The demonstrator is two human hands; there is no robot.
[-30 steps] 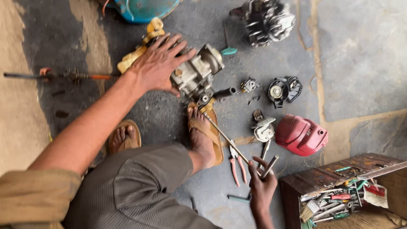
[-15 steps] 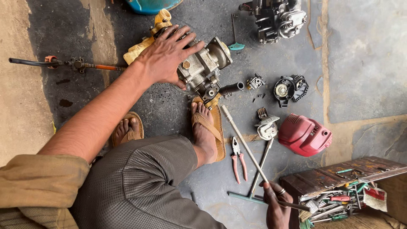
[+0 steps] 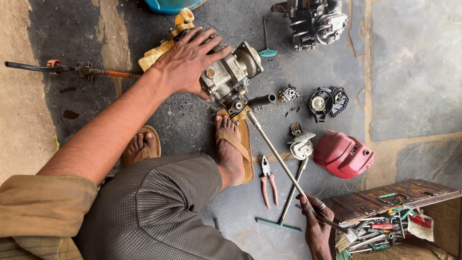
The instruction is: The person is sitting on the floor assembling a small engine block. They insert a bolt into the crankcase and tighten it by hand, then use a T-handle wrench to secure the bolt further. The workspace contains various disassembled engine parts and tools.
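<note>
left hand on engine block, right hand gripping long rod

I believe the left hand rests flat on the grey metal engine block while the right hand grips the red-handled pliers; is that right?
Not quite: in the head view the right hand grips a long metal T-handle wrench, not the red-handled pliers, which lie untouched on the floor. The left hand does rest on the grey metal engine block.

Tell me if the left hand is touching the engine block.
Touching. The head view shows the left hand pressed flat on top of the engine block, fingers spread across its metal casing with no gap.
</note>
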